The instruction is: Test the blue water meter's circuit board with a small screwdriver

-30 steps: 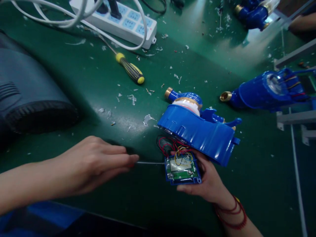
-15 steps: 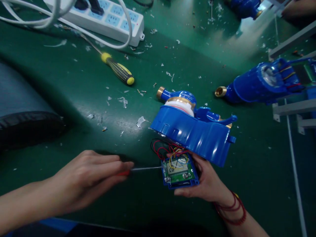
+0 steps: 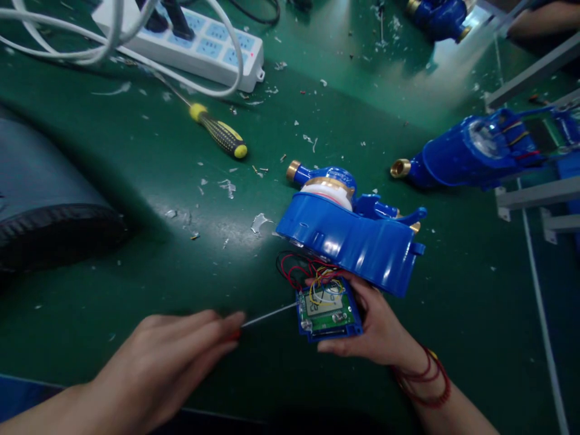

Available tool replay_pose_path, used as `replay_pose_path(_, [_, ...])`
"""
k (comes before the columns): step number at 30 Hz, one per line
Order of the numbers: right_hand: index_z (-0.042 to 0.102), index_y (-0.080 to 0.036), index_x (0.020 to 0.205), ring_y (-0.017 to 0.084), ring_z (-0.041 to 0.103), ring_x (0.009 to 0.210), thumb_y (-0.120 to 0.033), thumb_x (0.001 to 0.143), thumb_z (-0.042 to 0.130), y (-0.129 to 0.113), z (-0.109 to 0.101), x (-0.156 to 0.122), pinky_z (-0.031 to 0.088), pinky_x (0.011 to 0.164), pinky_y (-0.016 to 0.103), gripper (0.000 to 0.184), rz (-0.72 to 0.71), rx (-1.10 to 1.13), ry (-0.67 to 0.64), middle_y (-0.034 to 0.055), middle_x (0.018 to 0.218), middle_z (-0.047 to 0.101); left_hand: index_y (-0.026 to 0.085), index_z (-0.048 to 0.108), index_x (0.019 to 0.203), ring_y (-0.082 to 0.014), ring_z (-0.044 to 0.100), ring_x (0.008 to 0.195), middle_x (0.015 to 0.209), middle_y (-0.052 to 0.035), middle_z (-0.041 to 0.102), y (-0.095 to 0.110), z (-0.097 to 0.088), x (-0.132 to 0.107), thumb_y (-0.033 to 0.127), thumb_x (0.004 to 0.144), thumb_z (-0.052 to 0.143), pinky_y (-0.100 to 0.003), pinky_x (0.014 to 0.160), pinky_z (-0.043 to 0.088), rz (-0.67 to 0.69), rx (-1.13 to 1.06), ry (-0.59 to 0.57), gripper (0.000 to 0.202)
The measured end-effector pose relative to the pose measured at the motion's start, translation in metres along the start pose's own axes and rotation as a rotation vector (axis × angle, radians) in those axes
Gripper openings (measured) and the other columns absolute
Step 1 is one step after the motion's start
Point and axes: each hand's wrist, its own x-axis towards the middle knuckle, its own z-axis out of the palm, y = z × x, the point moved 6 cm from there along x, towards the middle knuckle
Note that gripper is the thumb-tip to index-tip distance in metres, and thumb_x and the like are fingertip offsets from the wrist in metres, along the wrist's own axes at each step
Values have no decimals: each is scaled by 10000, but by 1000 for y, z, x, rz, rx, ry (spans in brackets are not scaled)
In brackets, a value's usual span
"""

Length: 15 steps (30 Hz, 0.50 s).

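Note:
My left hand (image 3: 181, 353) is closed around the red handle of a screwdriver (image 3: 267, 315). Its thin metal shaft points right and slightly up, and the tip meets the left edge of a circuit board module (image 3: 327, 314). That module has a green board with a small display in a blue frame, and my right hand (image 3: 374, 323) grips it from the right side. Red, black, yellow and white wires (image 3: 296, 269) run from the board towards a blue water meter (image 3: 348, 238) with brass ends, lying on its side just beyond. The wires' far ends are hidden.
A yellow-and-black screwdriver (image 3: 222, 133) lies beyond my left hand, near a white power strip (image 3: 212, 51) with looped cable. Another blue meter (image 3: 471, 151) rests at the right beside grey metal bars (image 3: 544, 196). Plastic scraps (image 3: 260, 223) litter the green surface. A grey rounded object (image 3: 49, 181) stands left.
My left hand has dropped lower, so the screwdriver's shaft now slants up to the board instead of lying nearly level. Its tip stays at the board's left edge; the view has shifted slightly.

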Motion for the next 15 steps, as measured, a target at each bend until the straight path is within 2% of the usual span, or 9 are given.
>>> replay_pose_path(2, [490,-259,1206,244,600,1055,-253,548,848,-1,0,0,531,878,348,750,-8,-9,0,43,1179,613,234,496,1159,-127,658,767,1000,-14,676,-6,6,-3,242,853,525,-161,528,511,-150,-122,-37,308])
replay_pose_path(4, [483,-265,1213,242,601,1052,-251,545,851,0,0,0,529,880,348,763,-9,-14,1,40,1181,611,244,508,1131,-118,660,758,1004,5,678,-7,10,-5,281,848,537,-140,516,510,-230,-173,-54,287])
replay_pose_path(6, [467,-261,1227,245,598,1056,-245,545,852,0,0,0,524,889,359,783,-9,-6,3,46,1188,605,212,514,1138,-128,660,749,986,-19,682,-2,9,-5,267,860,518,-165,508,502,-182,-122,-12,283])
replay_pose_path(10, [457,-265,1231,234,605,1045,-219,552,849,-1,1,0,525,891,348,786,-22,31,2,37,1183,605,126,500,1196,-144,650,717,958,-84,677,13,6,-3,158,874,469,-230,539,484,63,135,54,325])
replay_pose_path(12, [454,-294,1228,211,607,1041,-199,553,848,-2,1,0,526,888,313,788,-37,42,8,7,1173,610,127,497,1193,-143,649,725,961,-88,675,13,6,-1,178,879,464,-223,541,481,41,119,45,320])
replay_pose_path(15, [445,-342,1223,192,609,1032,-193,545,851,-2,0,-1,524,886,293,804,-53,21,20,-30,1159,615,164,526,1141,-146,655,752,950,-68,682,9,-3,5,269,878,482,-198,492,465,-81,22,9,286])
